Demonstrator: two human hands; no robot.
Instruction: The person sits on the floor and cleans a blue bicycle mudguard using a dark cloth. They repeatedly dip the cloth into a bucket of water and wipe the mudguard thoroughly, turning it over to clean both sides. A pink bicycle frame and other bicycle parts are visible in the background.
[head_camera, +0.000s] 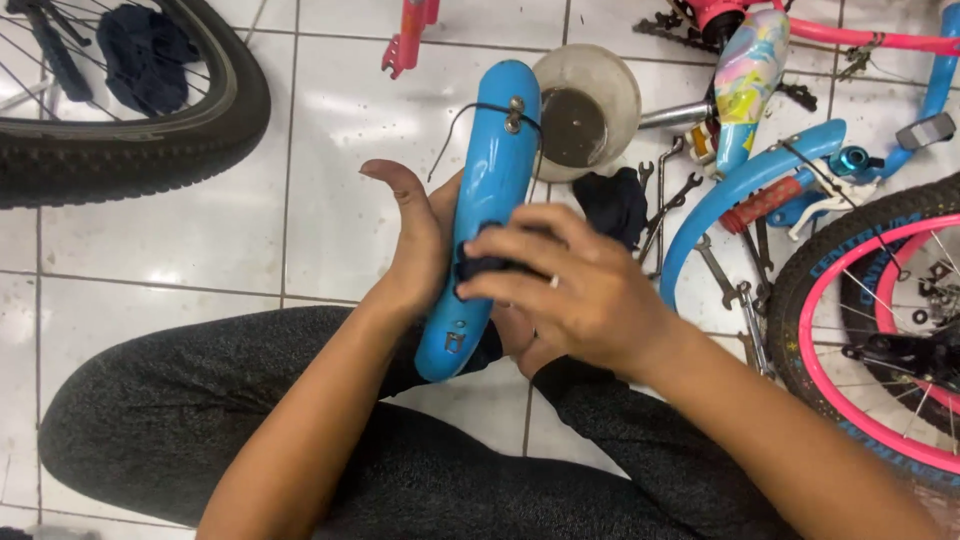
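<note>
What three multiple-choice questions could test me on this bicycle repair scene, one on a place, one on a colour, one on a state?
1. Where is the round shallow bowl with the dark bottom?
A. On the tiled floor beyond the fender
B. On the person's lap
C. Hanging on the wheel

2. What colour is the rim of the small wheel at the right?
A. Green
B. Pink
C. Yellow

3. How is the curved blue plastic fender held?
A. Lying loose on the floor
B. Propped against the wall
C. Backed by the left hand while the right hand presses a dark cloth on it

Answers: 1 A, the bowl rests on the white tiles past the fender's far end. 2 B, the rim inside the black tyre is pink. 3 C, the left hand supports the fender and the right hand holds the dark cloth against it.
</note>
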